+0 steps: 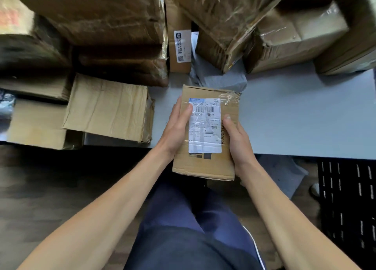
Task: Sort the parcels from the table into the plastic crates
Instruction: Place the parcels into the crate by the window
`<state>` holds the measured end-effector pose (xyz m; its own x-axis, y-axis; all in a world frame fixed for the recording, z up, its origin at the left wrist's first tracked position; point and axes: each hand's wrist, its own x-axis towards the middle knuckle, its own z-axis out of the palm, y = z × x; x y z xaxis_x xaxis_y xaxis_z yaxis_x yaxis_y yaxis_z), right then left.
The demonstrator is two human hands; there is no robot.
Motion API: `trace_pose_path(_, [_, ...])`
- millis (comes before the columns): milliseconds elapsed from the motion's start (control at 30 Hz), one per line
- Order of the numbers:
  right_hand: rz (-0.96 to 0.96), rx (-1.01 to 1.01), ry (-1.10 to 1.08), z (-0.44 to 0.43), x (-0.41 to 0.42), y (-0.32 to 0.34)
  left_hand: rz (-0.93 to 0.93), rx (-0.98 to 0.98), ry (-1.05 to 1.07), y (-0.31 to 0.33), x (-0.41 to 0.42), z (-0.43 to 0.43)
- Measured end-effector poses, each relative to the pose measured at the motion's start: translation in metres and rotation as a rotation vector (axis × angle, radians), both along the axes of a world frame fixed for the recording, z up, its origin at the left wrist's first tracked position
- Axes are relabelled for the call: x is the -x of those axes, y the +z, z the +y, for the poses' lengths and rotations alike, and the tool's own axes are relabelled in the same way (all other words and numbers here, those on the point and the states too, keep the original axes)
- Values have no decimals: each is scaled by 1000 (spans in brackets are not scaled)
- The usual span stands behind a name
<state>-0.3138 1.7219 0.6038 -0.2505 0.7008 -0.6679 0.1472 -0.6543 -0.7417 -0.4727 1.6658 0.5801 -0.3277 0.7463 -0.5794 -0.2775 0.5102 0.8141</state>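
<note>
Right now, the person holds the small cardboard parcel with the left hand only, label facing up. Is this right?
No: in the head view both the left hand and the right hand hold the small cardboard parcel, label facing up.

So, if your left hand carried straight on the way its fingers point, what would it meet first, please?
Probably the grey mailer bag beyond the held parcel, since the left hand points forward and slightly right. Height is unclear, so it might pass above it.

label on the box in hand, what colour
The label is white with black print; head view.
</note>
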Motion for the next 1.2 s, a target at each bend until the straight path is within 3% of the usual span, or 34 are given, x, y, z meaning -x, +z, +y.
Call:
trace_pose_path(233, [66, -131, 73, -26, -18, 64, -39, -167, 86, 83, -24, -43])
trace_pose_path(600, [217, -275, 345, -71, 39, 136, 8, -260, 487, 167, 4, -128])
trace_pose_path(867, [226, -355, 513, -140, 151, 147, 44, -315, 618, 172, 99, -215])
trace_pose_path(1200, [203, -341, 547, -303, 336, 153, 83, -359, 642, 175, 278, -383])
